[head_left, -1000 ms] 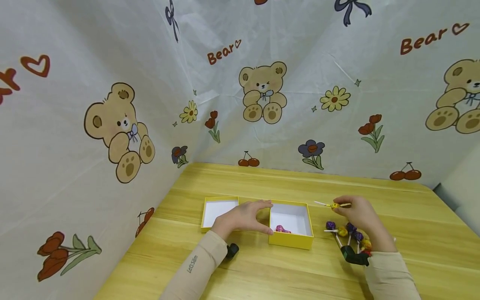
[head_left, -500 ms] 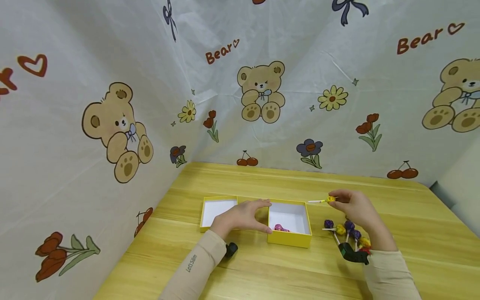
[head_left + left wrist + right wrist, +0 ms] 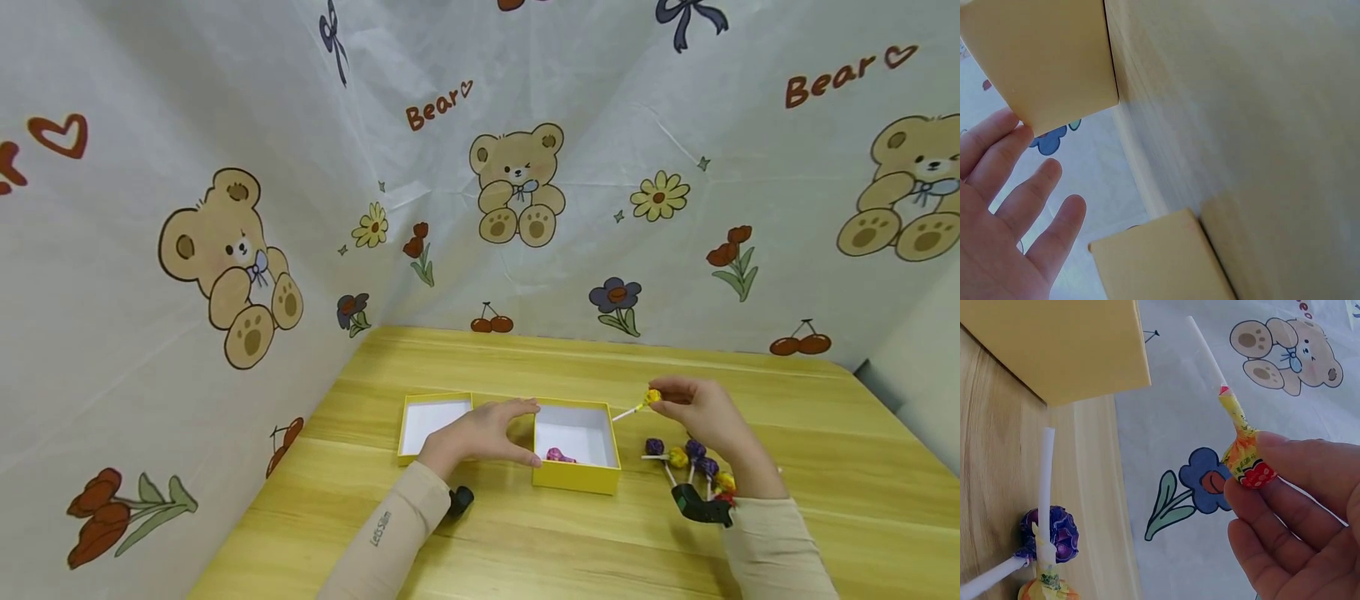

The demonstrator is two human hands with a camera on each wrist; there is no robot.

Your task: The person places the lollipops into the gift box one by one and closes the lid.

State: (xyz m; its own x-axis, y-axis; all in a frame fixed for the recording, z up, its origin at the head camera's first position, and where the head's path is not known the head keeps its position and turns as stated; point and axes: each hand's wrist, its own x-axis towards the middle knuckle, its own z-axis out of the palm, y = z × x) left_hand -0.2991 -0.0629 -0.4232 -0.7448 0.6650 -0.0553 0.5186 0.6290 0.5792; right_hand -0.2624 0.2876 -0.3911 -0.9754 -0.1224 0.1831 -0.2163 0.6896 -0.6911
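Note:
My right hand point(image 3: 701, 412) pinches a yellow-wrapped lollipop point(image 3: 1249, 459) by its candy end, between thumb and fingers. Its white stick points left, toward the open yellow box point(image 3: 576, 478). One pink lollipop point(image 3: 557, 455) lies inside that box, near its front wall. My left hand point(image 3: 487, 432) is spread at the box's left side, fingers extended; in the left wrist view fingertips touch the box's edge. Below the right hand, several lollipops lie on the table, among them a purple one point(image 3: 1063, 534) and a yellow one point(image 3: 678, 457).
The box lid point(image 3: 435, 422), white inside, lies left of the box, partly behind the left hand. The wooden table point(image 3: 540, 550) meets a bear-print cloth point(image 3: 517, 283) at the back and left. Black wrist cameras sit under both wrists.
My right hand has moved slightly left with the yellow lollipop, bringing its stick close to the box's right edge. The lollipop's stick now tilts downward. My left hand stays at the box.

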